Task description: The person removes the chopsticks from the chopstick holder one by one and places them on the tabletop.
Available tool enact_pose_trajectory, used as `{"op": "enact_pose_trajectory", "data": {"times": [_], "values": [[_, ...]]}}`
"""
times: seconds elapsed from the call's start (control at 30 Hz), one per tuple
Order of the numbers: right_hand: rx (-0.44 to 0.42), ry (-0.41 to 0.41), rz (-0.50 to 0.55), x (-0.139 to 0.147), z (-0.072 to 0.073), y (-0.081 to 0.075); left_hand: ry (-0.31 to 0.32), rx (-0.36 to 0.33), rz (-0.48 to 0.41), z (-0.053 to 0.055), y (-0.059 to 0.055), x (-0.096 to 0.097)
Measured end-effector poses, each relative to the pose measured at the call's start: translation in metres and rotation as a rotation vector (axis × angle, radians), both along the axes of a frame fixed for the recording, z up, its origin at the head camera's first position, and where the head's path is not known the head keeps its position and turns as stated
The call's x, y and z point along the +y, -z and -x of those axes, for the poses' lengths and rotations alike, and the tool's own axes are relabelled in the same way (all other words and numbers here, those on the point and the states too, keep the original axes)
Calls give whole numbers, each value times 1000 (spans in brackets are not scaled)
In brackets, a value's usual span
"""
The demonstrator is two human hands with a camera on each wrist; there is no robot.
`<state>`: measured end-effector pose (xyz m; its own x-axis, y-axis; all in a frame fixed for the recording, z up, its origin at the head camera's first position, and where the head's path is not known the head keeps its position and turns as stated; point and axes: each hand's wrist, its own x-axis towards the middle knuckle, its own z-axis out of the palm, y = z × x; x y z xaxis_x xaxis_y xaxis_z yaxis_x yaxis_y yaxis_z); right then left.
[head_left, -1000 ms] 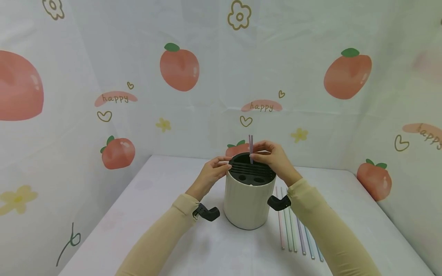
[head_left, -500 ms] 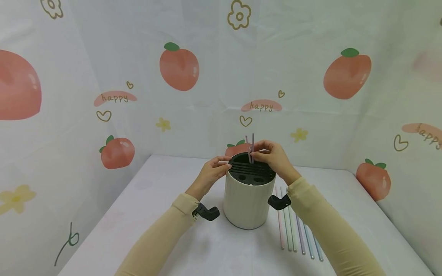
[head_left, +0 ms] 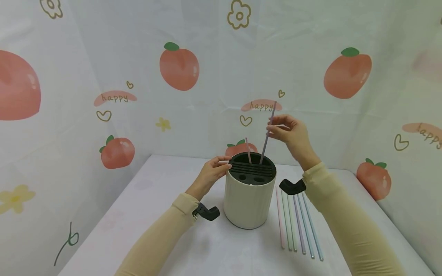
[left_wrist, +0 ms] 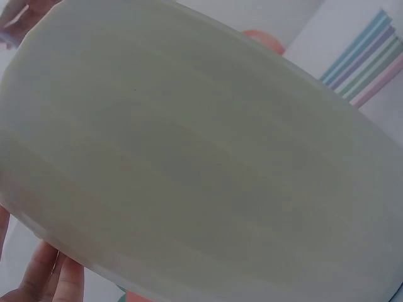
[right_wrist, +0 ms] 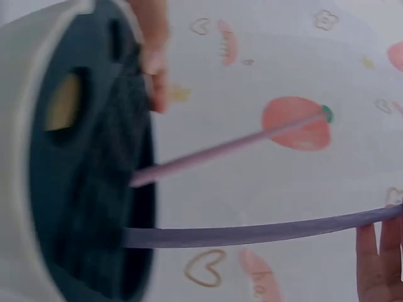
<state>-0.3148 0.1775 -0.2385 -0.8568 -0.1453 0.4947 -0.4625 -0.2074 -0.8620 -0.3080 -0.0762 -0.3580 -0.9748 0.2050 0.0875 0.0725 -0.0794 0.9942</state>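
Observation:
A cream utensil holder [head_left: 246, 205] with a black slotted top stands upright on the white table. My left hand [head_left: 210, 172] rests against its left side near the rim, fingers fairly straight. In the left wrist view those fingertips [left_wrist: 69, 280] touch the wall. My right hand [head_left: 291, 134], above and right of the holder, pinches a purple chopstick [head_left: 268, 132] near its upper part. Its lower end is inside the large rear opening, tilted right. A pink chopstick [right_wrist: 220, 150] leans in that same opening, untouched. The lower ends of both are hidden.
Several chopsticks [head_left: 298, 222] in pink, green, purple and blue lie side by side on the table, right of the holder. A white cloth backdrop [head_left: 207, 115] printed with peaches stands behind and at the sides.
My right hand has risen and moved right, drawing the purple chopstick upward and apart from the pink one, which stays in the holder. My left hand has stayed in place.

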Motion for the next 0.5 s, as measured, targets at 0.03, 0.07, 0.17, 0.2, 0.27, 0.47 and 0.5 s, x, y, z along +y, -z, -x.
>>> {"op": "enact_pose_trajectory", "data": {"times": [0.03,0.07,0.17,0.2,0.27,0.47,0.5], "values": [[18,0,59,3,-1,-7,0,1,-1,0,0,0],[38,6,111,6,-2,-13,1,1,-3,0,0,0],[67,13,282,17,-4,-31,-1,2,5,-1,-1,0],[72,24,326,22,-6,-35,-1,3,9,-1,-1,0],[56,49,399,33,-8,-42,-5,-2,14,-1,-1,0],[-62,128,491,72,-12,-37,-6,-6,16,0,-1,1],[-83,143,480,79,-13,-32,-4,-4,15,0,0,1]]}}
